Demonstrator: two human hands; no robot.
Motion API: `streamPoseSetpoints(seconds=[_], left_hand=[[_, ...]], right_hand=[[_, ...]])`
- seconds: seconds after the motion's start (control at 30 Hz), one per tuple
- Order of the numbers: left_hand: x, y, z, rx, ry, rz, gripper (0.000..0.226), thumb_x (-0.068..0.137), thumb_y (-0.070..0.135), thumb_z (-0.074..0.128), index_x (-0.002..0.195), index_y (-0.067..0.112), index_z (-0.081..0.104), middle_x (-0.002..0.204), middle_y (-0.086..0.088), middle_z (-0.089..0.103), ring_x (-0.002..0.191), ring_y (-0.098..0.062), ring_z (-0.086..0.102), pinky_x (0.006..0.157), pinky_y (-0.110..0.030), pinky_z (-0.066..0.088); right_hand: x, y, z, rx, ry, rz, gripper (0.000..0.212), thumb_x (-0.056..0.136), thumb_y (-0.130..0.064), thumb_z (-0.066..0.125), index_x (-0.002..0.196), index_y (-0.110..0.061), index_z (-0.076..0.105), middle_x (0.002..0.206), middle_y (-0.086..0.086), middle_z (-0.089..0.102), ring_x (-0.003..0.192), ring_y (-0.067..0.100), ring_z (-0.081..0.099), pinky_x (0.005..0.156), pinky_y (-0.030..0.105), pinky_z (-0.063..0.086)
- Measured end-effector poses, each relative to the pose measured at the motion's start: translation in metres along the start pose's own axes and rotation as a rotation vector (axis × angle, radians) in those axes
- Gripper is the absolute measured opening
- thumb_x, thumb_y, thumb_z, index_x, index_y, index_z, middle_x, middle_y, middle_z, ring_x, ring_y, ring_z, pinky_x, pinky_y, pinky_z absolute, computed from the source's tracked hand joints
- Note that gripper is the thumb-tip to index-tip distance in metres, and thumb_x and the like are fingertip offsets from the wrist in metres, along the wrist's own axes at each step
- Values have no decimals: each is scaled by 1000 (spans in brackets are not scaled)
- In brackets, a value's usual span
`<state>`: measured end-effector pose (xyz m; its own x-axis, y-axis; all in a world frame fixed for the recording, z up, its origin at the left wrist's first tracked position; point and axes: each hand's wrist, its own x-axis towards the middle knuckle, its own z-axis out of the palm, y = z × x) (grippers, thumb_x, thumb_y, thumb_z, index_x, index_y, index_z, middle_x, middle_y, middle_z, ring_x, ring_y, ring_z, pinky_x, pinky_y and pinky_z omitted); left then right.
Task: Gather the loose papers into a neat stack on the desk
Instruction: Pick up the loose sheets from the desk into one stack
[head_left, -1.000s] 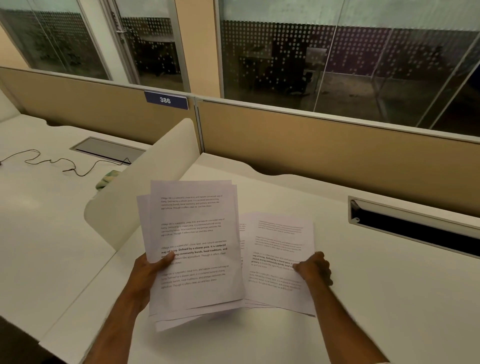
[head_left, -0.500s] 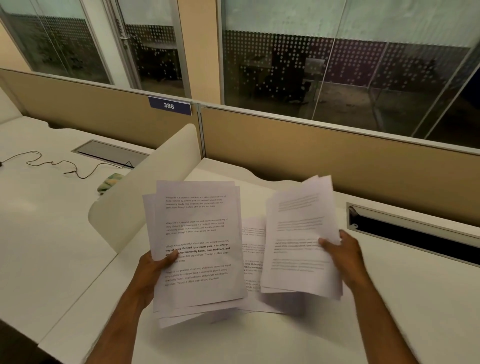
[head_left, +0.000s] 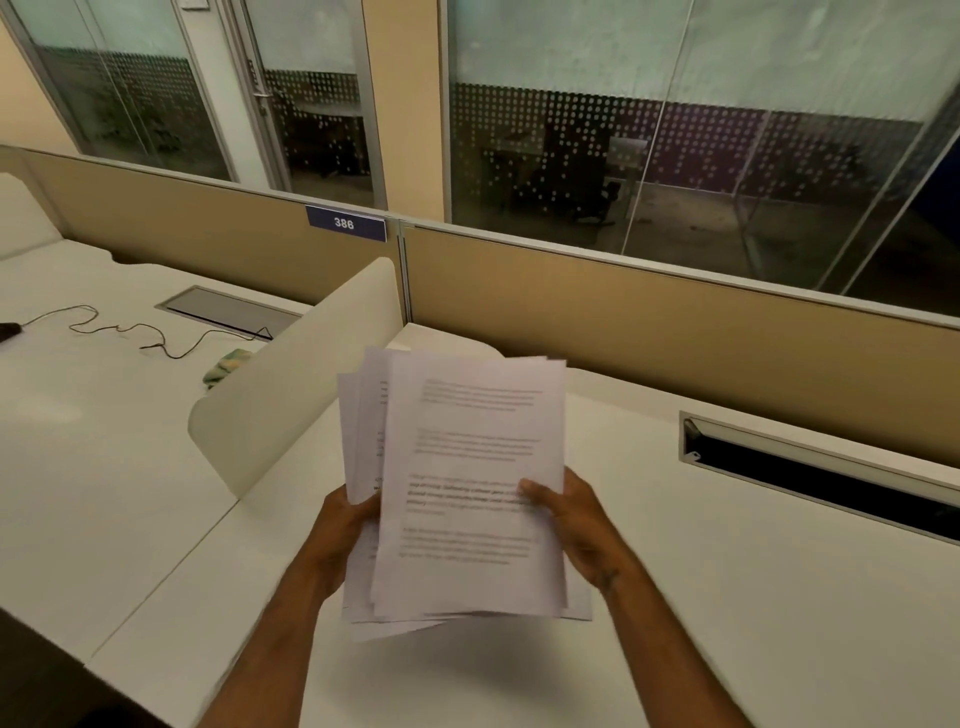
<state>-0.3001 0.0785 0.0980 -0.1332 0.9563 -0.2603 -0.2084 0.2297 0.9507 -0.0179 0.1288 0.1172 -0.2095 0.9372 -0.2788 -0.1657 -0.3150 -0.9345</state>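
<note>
Several white printed papers (head_left: 467, 467) are held together above the white desk (head_left: 727, 597), fanned slightly with uneven edges. My left hand (head_left: 345, 525) grips their left edge, its fingers hidden behind the sheets. On the right edge, my right hand (head_left: 571, 519) pinches the front sheets, thumb on top. One corner of a sheet (head_left: 579, 605) shows low at the right under the bundle; whether it lies on the desk I cannot tell.
A white curved divider (head_left: 291, 405) stands just left of the papers. A tan partition (head_left: 675, 332) runs along the back. An open cable slot (head_left: 821, 478) is at the right. The neighbouring desk holds a black cable (head_left: 130, 332) and a green cloth (head_left: 228, 366).
My right hand lifted sheets off the desk and brought them left onto the bundle in my left hand. The two separate handfuls are now one bundle.
</note>
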Motion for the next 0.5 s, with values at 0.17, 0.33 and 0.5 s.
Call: streamPoseSetpoints(seconds=[0.17,0.33,0.5], left_hand=[[-16,-8,2,-134,-1,-72,69,90,68,49,129,15,67,118,-24,73,106,-48,69,89,-60,57],[-33,-22,0,5,78,-51,94,44,50,96,121,6,67,113,-22,76,97,-42,75,78,-50,63],[-40,-29,-40,8,138,-38,90,44,48,96,119,6,68,109,-19,78,97,-41,75,76,-47,64]], right_hand=[[4,27,21,-100,38,21,66,84,-15,75,138,-31,40,124,5,67,107,27,70,93,51,57],[7,38,45,-205,95,-4,56,89,-16,69,138,-27,45,125,2,65,111,24,66,97,47,55],[26,52,14,-474,353,38,43,88,-40,68,123,-16,62,117,10,70,105,27,67,97,44,53]])
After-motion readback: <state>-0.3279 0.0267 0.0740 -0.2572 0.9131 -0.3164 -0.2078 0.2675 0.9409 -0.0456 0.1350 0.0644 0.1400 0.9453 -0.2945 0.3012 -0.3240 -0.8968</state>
